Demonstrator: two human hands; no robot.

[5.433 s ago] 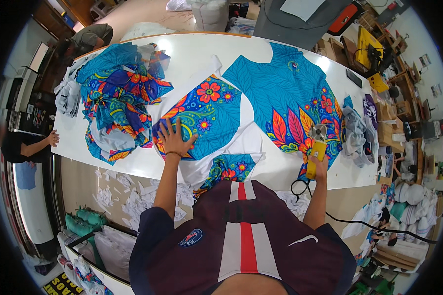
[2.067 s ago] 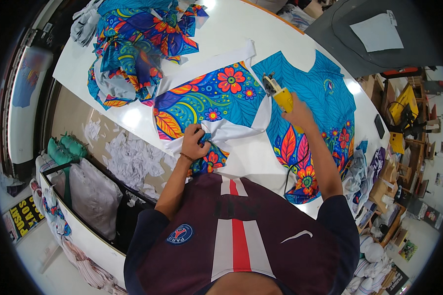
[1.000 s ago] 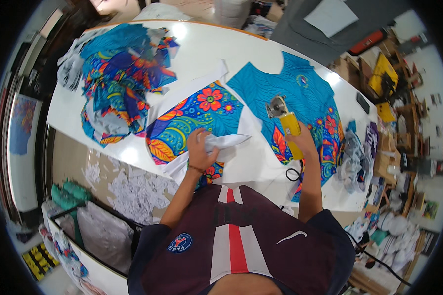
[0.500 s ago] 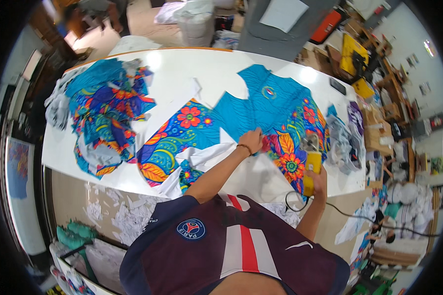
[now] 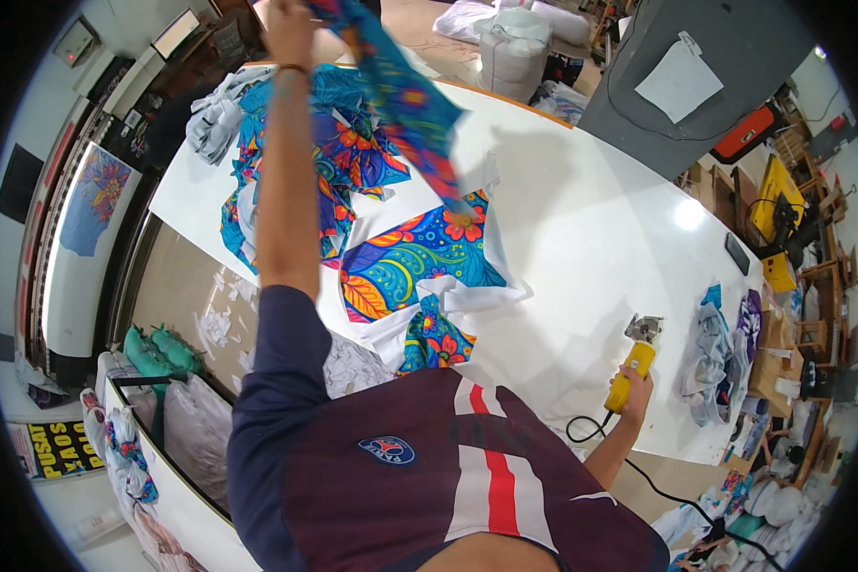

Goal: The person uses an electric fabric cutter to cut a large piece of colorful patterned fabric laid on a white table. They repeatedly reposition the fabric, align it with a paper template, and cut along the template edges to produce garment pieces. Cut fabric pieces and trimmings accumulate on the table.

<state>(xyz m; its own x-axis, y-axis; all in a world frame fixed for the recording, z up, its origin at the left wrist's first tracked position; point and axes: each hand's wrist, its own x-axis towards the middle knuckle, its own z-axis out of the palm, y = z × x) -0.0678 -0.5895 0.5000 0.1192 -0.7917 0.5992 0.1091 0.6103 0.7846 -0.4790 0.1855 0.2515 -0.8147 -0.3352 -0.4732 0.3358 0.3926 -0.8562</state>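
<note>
Long white table point(image 5: 591, 219); grey cabinet point(image 5: 705, 86) behind; paper scraps on floor point(image 5: 221, 324).

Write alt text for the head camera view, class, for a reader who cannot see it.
A person's raised left hand lifts a blue floral fabric piece above a white table, while the right hand grips a yellow electric cutter. More floral pieces lie on the table.

Only one view is given, taken from a camera worn on the person's head. The scene is looked at steeply downward, past the person's own chest and shoulders, which fill the lower middle. The white cutting table point(image 5: 582, 229) is seen from its near long edge, running from upper left to lower right, at arm's reach. Straight edges are bent strongly toward the dark round rim. The surrounding workshop floor is seen far away.
</note>
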